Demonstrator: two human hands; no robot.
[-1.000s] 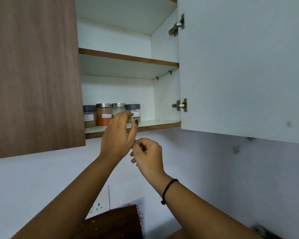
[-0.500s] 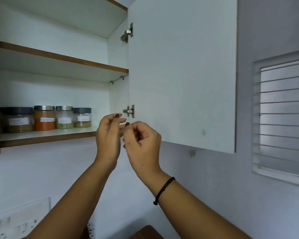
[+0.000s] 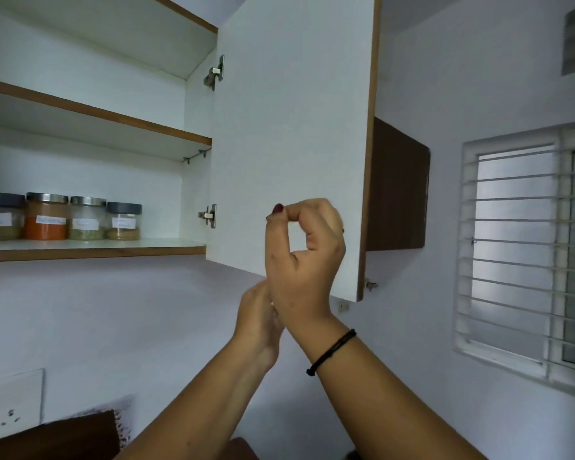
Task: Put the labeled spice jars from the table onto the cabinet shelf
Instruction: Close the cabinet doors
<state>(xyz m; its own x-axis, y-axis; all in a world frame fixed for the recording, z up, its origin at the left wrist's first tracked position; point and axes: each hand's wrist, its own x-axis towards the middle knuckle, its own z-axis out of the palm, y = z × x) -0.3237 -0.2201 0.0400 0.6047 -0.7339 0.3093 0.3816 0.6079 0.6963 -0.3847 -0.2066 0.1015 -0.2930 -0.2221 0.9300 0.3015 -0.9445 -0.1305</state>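
White laminate lines the open wall cabinet, whose door [image 3: 289, 127] stands swung out to the right on two metal hinges [image 3: 209, 215]. Four labeled spice jars [image 3: 80, 224] stand upright in a row at the left of the lower cabinet shelf [image 3: 93, 250], each just beside the next. From left to right they are:

- an olive-powder jar [image 3: 0, 224] with a dark lid, cut by the edge of view
- an orange-powder jar [image 3: 46, 229] with a steel lid
- a pale-green jar [image 3: 87, 232] with a steel lid
- a smaller tan-powder jar [image 3: 124, 232] with a dark lid

The writing on the labels is too blurred to read.

The right hand [image 3: 304, 247] is raised in front of the door's inner face. Its fingers are curled, and the thumb tip meets the forefinger tip in a ring with nothing visible between them. A thin black band [image 3: 331, 351] circles its wrist. The left hand [image 3: 258, 323] sits lower, against the right wrist. Its fingers are hidden behind that wrist, so I cannot tell whether they are curled or straight. Both hands are well apart from the jars.

A barred window [image 3: 525, 254] occupies the right wall. A wall socket [image 3: 10, 403] sits at lower left, above a dark wooden surface [image 3: 63, 439].
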